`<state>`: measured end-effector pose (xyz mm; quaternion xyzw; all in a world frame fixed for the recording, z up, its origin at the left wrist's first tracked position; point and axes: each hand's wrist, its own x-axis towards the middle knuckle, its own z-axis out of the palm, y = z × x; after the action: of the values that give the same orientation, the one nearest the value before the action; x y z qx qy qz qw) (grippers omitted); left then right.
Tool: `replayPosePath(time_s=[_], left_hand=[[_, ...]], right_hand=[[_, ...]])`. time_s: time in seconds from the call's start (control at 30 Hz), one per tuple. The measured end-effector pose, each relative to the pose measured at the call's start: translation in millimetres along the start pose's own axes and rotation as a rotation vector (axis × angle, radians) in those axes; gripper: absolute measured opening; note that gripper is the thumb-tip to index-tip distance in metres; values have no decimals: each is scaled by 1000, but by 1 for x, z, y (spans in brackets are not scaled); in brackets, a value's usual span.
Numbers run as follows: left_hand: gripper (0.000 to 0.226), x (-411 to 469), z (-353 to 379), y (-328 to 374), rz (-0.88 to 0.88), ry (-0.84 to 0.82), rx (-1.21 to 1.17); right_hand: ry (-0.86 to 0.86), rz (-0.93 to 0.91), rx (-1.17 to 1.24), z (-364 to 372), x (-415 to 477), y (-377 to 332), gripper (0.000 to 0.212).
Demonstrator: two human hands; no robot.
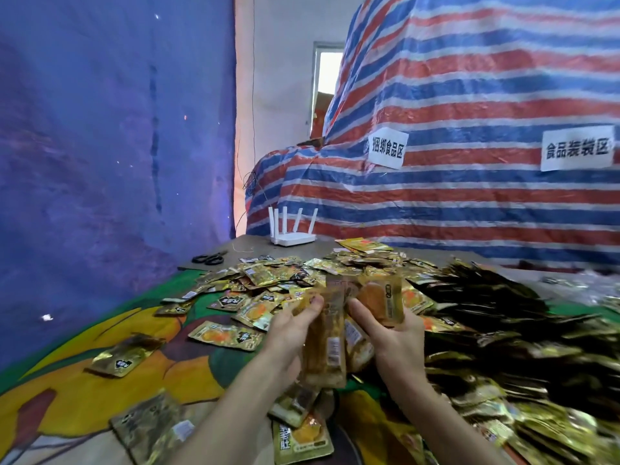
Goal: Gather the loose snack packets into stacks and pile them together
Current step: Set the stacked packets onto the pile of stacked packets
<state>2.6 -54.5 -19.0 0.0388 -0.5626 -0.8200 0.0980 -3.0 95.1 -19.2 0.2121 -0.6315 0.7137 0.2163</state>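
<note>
Foil stack (324,350) of snack packets stands on end between both my hands, over near part of table. Left hand (288,333) clamped on it: thumb across front near top, fingers curled round behind. Right hand (397,340) grips other side, thumb pressed to stack's edge. Extra packet (385,297) sticks up behind that thumb, tilted right. Part of the stack or not, can't tell, motion blur. Packets flat, oblong, crinkly gold foil. White barcode sticker on backs, orange picture + black label patch on fronts.

Loose packets (295,275) heaped mid-table beyond hands, jumbled, overlapping, some face up, some face down. Strays lie apart on left: stray packet (225,335) face up just left of my left hand, second stray (124,360) nearer table edge, glossy, slightly puffed. More packets under my forearms at bottom.

Right side: big pile (503,317) of packets laid in overlapping rows, edges dark and shiny, blurred.

Tablecloth (84,397) smooth, printed w/ green/yellow/orange shapes. Far end is bare grey top w/ black-handled scissors (208,259) and white router (292,237), five antennas up.

Bkgd: blue tarp (100,129) on left. Woven red/white/blue striped tarp (486,95) on right, draped over bulky shapes, w/ two white paper signs (387,151) of printed characters stuck to it.
</note>
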Motion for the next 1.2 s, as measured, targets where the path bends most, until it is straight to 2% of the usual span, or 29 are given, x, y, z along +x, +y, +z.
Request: replayPosePath(time_s=[0.07,0.17,0.27,0.33,0.5,0.63,0.83,0.97,1.07,1.2], left_hand=[[23,-1,4,-10,14,9,24],[16,-1,4,-17,117,33,97],[16,-2,1,-15,141,32,147],[14,-3,0,-14,116,21,136],[17,-5,-1,-14,104,-9,150],[14,-2,-3,-15,97,-5,134],[18,-2,-4,-23,180,-30,273],[16,-2,-3,-28,244,-45,425],[19,-3,-3,-30,187,-80,436],[23,-6,-2,-30,133,-80,312]], right_hand=[[5,1,-6,0,-1,3,3],[19,3,-71,-5,2,7,14],[-103,196,32,-13,7,5,13],[-192,282,133,-17,11,4,22],[-354,222,181,-24,13,5,39],[-481,143,74,-28,11,2,44],[-337,77,53,-23,6,4,30],[-367,67,67,-25,4,5,42],[-409,45,11,-27,5,6,45],[-292,132,35,-27,4,8,19]])
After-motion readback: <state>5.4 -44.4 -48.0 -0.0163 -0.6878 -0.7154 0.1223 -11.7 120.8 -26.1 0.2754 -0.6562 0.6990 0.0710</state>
